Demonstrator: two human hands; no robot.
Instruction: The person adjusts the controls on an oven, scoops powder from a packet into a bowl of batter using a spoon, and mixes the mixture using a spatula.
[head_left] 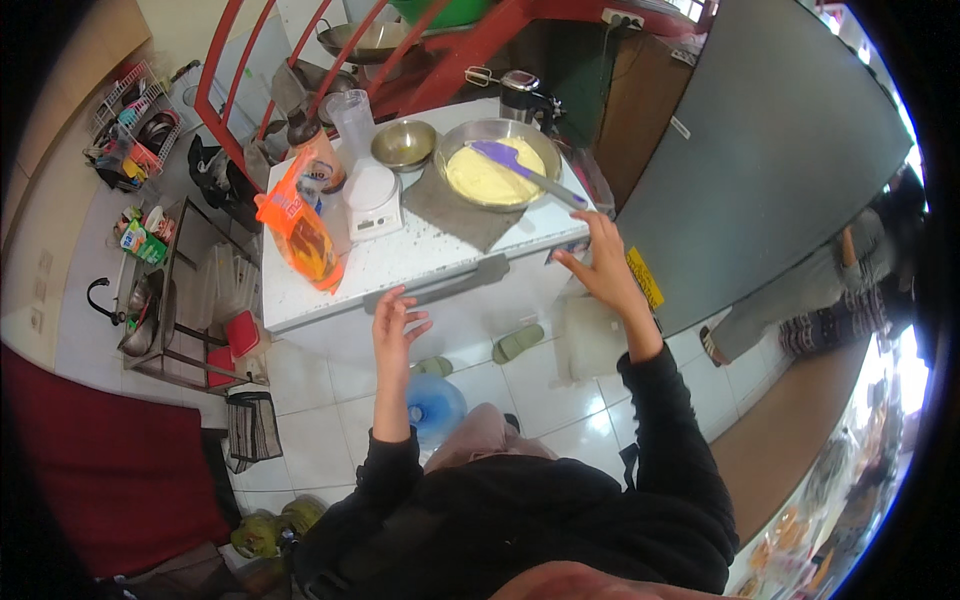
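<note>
The right hand (608, 268) is found at the table's near right edge, thumb and fingers spread wide; its fingertips are placed beside the handle end of a purple spatula (505, 157), and whether contact is made cannot be determined. The left hand (397, 328) is held before the near edge, fingers parted and slightly curled. A metal bowl (478, 133) is located on the right part of the white table (420, 268), filled with pale yellow mixture (474, 180). The spatula is laid across it, its blade in the mixture and its handle extended over the rim. A grey cloth (462, 218), a white scale (374, 222), a smaller metal bowl (405, 145) and an orange pouch (303, 240) are noted leftward.
</note>
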